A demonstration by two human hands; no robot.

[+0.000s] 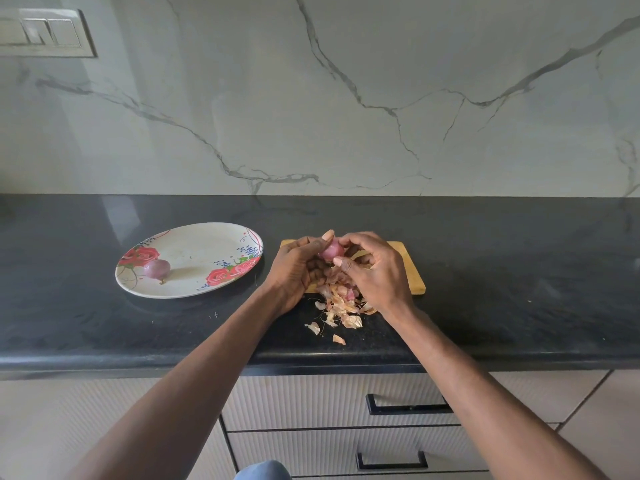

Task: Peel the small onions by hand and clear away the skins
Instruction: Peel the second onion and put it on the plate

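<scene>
A small pink onion (331,251) is held above the wooden board (410,268). My left hand (298,268) grips it from the left with curled fingers. My right hand (372,268) pinches it from the right, thumb and fingertips on its surface. Under and in front of both hands lies a pile of papery onion skins (343,303), spilling from the board onto the black counter. A second small onion (157,269) lies on the left part of the oval flowered plate (197,244).
The black counter (519,289) runs the full width, backed by a marble wall. The counter's front edge is close below the skins. Drawers with black handles (408,407) sit underneath. A switch panel (45,32) is at the upper left.
</scene>
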